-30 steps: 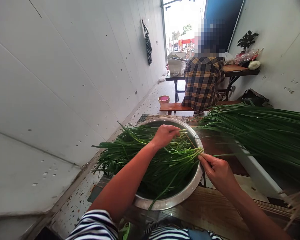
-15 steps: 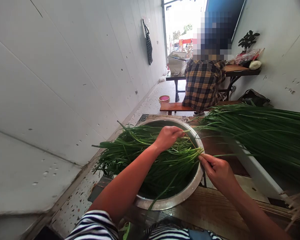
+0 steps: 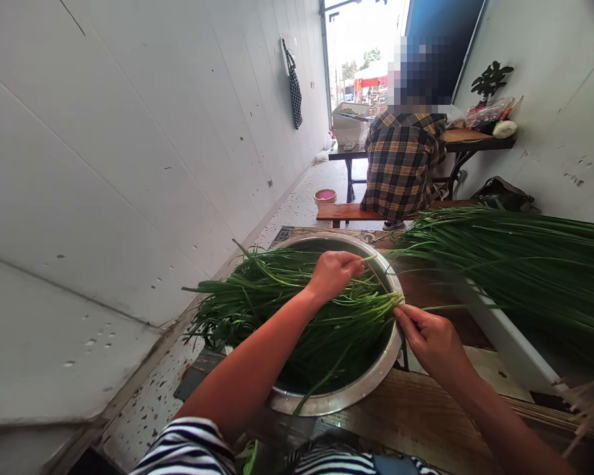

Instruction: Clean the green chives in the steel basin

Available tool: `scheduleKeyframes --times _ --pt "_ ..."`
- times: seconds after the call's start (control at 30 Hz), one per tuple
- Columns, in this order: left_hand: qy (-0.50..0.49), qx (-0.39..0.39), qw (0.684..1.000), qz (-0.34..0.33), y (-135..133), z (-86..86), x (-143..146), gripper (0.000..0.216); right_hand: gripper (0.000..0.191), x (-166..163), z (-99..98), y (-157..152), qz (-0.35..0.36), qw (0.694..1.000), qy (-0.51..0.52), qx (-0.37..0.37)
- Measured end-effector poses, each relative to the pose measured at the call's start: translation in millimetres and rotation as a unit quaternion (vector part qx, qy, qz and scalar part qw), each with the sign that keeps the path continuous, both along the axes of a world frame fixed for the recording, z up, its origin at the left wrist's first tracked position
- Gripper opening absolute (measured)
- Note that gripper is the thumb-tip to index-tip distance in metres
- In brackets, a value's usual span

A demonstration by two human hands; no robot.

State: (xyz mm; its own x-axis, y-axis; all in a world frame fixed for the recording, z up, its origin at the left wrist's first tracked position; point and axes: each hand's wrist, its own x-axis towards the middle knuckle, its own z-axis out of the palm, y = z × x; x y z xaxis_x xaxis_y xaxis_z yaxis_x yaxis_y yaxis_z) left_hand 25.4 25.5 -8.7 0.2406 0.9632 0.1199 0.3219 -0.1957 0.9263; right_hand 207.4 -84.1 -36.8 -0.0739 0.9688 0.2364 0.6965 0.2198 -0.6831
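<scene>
A big steel basin (image 3: 371, 379) stands on a wooden table and is full of long green chives (image 3: 277, 303), their tips hanging over its left rim. My left hand (image 3: 334, 274) reaches over the basin, fingers closed on a thin chive stalk near the far rim. My right hand (image 3: 428, 336) sits at the basin's right rim, its fingers pinched on a chive stem that runs off to the right.
A large heap of uncut chives (image 3: 519, 270) lies on the right over a white tray edge (image 3: 505, 336). Ahead, a person in a plaid shirt (image 3: 400, 165) sits on a bench at a table. A pink bowl (image 3: 325, 196) stands on the floor. White wall on the left.
My left hand has shifted slightly right and forward over the basin. My right hand has stayed where it was.
</scene>
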Motion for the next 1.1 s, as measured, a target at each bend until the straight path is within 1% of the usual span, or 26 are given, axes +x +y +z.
scheduleKeyframes --times 0.2,0.37,0.53,0.67,0.93,1.1 --pt "-0.030 -0.029 0.999 0.003 -0.8 0.7 1.9 0.016 0.038 -0.1 -0.4 0.3 0.003 1.000 0.006 0.000" --pt "-0.031 -0.018 0.999 -0.012 -2.0 1.5 3.1 0.015 0.039 -0.1 -0.6 -0.3 0.000 1.000 -0.001 -0.004" --pt "-0.030 -0.038 0.999 0.008 -4.5 4.6 4.5 0.015 0.039 -0.3 0.2 -0.6 0.007 1.000 0.012 -0.008" --pt "-0.039 -0.051 0.998 0.008 -5.9 6.3 4.8 0.015 0.039 -0.5 0.3 -0.4 0.006 1.000 0.008 -0.005" --pt "-0.049 -0.048 0.998 -0.006 -5.7 4.2 4.3 0.016 0.037 -0.9 1.8 0.4 0.004 1.000 0.004 0.000" --pt "-0.044 -0.030 0.999 -0.001 -6.2 1.5 5.7 0.017 0.037 -2.9 4.9 -1.0 0.004 1.000 0.006 0.001"
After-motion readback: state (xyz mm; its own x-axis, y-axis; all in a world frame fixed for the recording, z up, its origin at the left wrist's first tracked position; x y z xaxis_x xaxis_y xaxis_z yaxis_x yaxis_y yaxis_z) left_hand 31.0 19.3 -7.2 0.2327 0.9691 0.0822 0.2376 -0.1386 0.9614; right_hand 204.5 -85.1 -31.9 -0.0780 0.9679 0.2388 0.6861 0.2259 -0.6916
